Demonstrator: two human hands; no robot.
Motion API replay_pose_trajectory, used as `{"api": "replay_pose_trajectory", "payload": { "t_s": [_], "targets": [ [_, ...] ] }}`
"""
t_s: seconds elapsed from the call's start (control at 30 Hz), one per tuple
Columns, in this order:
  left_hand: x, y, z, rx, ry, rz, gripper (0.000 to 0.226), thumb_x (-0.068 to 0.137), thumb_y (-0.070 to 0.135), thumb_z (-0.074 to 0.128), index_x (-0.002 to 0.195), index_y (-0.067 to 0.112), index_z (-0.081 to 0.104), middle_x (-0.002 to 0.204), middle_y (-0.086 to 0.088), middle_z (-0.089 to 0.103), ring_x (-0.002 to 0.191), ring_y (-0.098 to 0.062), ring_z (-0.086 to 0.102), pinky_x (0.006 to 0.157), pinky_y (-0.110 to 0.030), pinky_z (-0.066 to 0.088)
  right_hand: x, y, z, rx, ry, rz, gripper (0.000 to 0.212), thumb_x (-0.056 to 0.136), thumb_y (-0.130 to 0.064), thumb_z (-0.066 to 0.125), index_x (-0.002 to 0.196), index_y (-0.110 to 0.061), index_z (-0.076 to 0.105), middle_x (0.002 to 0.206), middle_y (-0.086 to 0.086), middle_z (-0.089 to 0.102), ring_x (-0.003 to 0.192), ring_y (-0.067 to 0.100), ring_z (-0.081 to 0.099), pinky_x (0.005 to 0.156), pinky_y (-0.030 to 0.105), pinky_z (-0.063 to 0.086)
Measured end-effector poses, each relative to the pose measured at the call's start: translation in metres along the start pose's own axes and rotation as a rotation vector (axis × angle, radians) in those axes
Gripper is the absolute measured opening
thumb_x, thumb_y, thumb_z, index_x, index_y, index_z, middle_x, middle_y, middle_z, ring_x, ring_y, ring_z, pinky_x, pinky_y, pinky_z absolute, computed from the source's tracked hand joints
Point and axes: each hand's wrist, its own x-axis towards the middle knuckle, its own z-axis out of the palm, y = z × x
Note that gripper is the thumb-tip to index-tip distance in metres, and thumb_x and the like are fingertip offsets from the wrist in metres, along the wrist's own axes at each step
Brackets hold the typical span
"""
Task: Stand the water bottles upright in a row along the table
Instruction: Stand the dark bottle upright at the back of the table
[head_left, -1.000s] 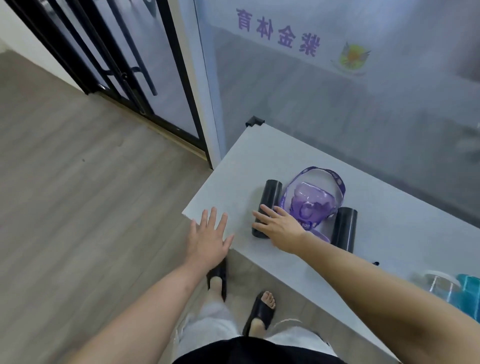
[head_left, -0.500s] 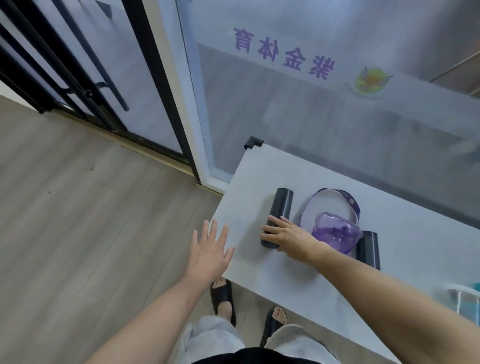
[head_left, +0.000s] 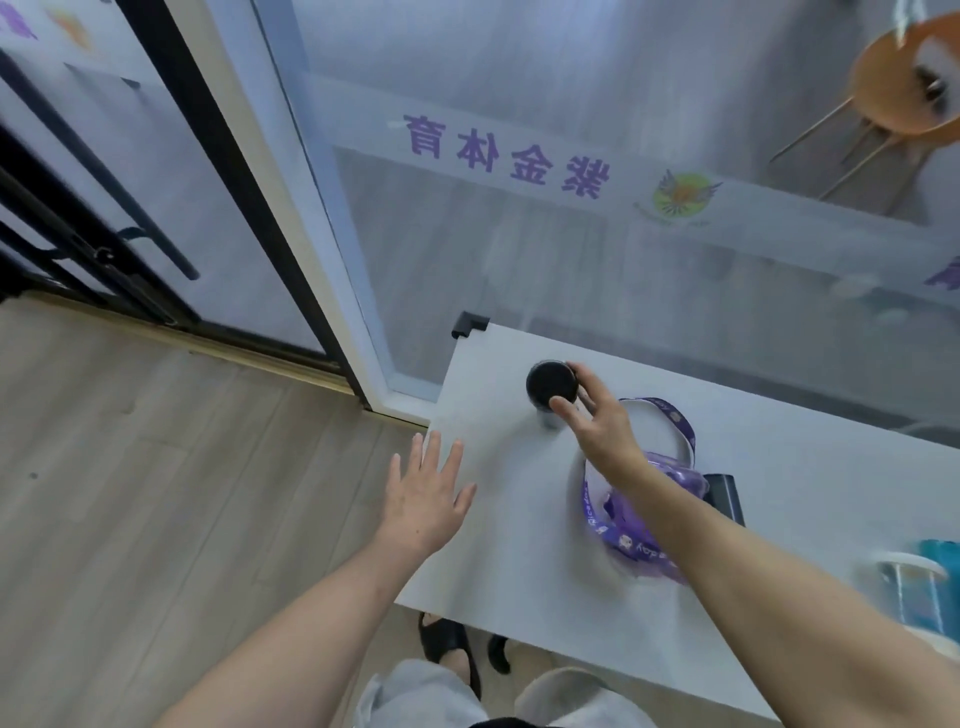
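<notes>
A black bottle (head_left: 548, 384) stands upright near the far left corner of the white table (head_left: 519, 519), seen from above. My right hand (head_left: 597, 421) grips its top with fingers and thumb. A clear purple bottle (head_left: 660, 525) with a purple strap lies on its side under my right forearm. A second black bottle (head_left: 724, 493) lies just right of it, partly hidden by the arm. My left hand (head_left: 428, 493) hovers open, fingers spread, at the table's left edge. A clear bottle with a white lid (head_left: 914, 587) sits at the right edge.
A teal object (head_left: 943, 556) shows beside the clear bottle. A frosted glass wall (head_left: 571, 234) with purple lettering runs behind the table. A black-framed glass door (head_left: 156, 208) is at the left. Wood floor (head_left: 156, 493) lies left of the table.
My right hand has raised the left black bottle from lying flat to standing upright and shifted it toward the far corner. The view has tilted upward. My left hand stays open.
</notes>
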Motion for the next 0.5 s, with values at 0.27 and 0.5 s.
{"api": "replay_pose_trajectory", "payload": {
  "t_s": [0.27,0.5],
  "targets": [
    [0.038,0.030,0.000,0.055,-0.030,0.038,0.068,0.106,0.057,0.020,0.165,0.029,0.000,0.173,-0.007,-0.006,0.158,-0.031,-0.004,0.124,-0.053,0.012,0.008,0.009,-0.020,0.064,0.073,0.072,0.060,0.102,-0.024,0.063,0.155,-0.038,0.038,0.149,-0.006,0.053,0.136,0.014,0.055,0.117,0.042,0.043],
    [0.084,0.050,0.012,0.092,-0.108,0.066,0.080,0.102,0.062,0.041,0.163,0.033,0.000,0.172,-0.007,-0.008,0.157,-0.034,-0.004,0.122,-0.055,0.017,0.012,0.015,-0.020,-0.036,0.051,0.009,0.065,0.094,-0.043,0.071,0.150,-0.046,0.039,0.150,-0.016,0.051,0.140,0.008,0.047,0.115,0.038,0.044]
  ]
}}
